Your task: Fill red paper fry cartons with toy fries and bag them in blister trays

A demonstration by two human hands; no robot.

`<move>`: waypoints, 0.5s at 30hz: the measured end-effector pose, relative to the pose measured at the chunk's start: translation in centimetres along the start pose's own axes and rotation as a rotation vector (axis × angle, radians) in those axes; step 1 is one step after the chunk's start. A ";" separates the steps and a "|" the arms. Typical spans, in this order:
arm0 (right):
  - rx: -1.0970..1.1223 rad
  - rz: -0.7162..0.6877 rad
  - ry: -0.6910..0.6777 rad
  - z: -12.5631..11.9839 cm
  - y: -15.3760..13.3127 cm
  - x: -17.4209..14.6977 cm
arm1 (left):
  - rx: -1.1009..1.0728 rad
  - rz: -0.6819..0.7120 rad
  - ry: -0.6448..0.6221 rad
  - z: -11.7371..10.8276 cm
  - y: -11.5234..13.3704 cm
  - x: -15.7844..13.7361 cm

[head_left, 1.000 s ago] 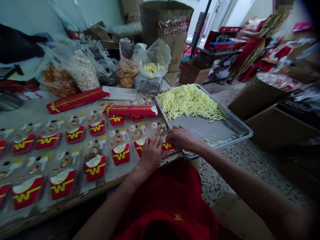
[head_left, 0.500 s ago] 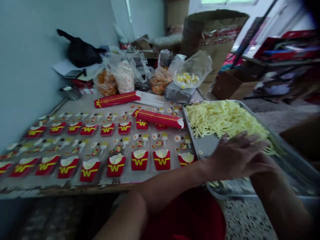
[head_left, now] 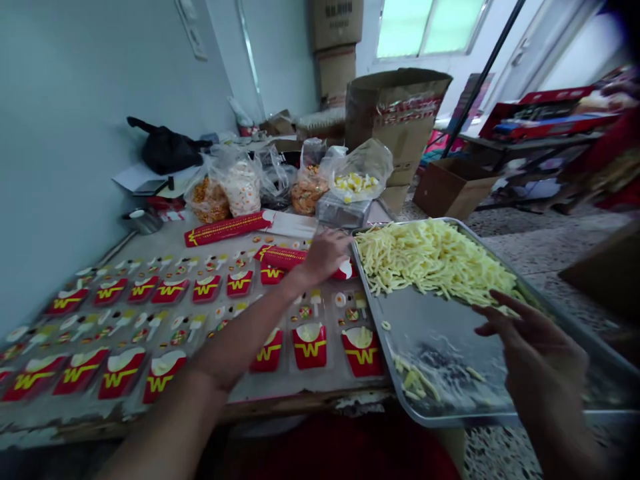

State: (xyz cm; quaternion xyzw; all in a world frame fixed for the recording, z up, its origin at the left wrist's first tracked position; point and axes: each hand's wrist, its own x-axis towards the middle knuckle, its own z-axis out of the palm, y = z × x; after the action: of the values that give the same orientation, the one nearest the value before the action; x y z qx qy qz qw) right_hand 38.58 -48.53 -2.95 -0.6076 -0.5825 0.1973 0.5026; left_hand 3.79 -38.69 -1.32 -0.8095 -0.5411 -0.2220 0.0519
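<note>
At the right part of the long grey table point(head_left: 280, 387), had the left hand point(head_left: 326, 255) over a long stack of folded red card with yellow marks point(head_left: 283, 258), hiding some of it; from this view, could not tell about touch or grip of the fingers. With the left forearm point(head_left: 233, 353), covered some of the red cartons with yellow W point(head_left: 310, 347), laid in rows in clear plastic packs. Had the right hand point(head_left: 540, 353) above the shallow silver metal tray point(head_left: 440, 320), with fingers bent a little and apart, just beside the heap of pale yellow fry-like strips point(head_left: 425, 257). Saw this heap at the far side of the tray, and a few loose strips point(head_left: 417, 381) in its near left corner. Behind the stack, noticed a second red stack point(head_left: 227, 228), then a greyish box point(head_left: 343, 212) under a clear plastic bag of yellow and white pieces point(head_left: 381, 160). Farther left, saw a shiny metal mug point(head_left: 143, 222) near a black bag point(head_left: 170, 150).
</note>
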 end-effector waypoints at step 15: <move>-0.299 -0.440 0.052 7.0 3.7 2.0 | -0.117 0.015 -0.420 -2.9 -13.5 -0.2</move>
State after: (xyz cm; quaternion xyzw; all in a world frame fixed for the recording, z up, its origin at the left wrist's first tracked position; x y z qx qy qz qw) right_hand 35.12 -43.37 -8.32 -0.5385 -0.7101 -0.0207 0.4531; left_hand -9.27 -34.30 -0.88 -0.8436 -0.5202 -0.0791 -0.1071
